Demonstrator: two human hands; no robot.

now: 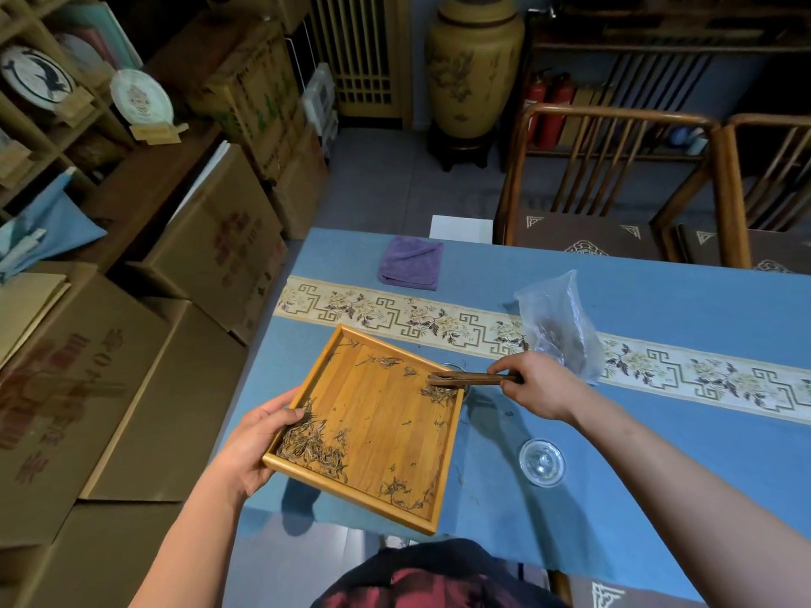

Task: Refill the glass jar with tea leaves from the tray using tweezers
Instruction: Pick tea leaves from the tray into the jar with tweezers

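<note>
My left hand (pixel 254 441) grips the left edge of a square wooden tray (pixel 382 436) and holds it tilted above the blue table. Dry tea leaves (pixel 313 449) lie scattered in it, thickest at the near left corner and at the right edge. My right hand (pixel 537 383) holds dark wooden tweezers (pixel 469 379) whose tips rest at a small clump of leaves by the tray's right rim. The glass jar (pixel 456 368) is mostly hidden behind that rim; only a sliver of its mouth shows. A glass lid (pixel 542 462) lies on the table to the right.
A clear plastic bag (pixel 561 322) with some tea stands behind my right hand. A folded purple cloth (pixel 410 263) lies at the table's far side. Cardboard boxes (pixel 131 344) crowd the floor to the left; wooden chairs (pixel 614 182) stand behind the table.
</note>
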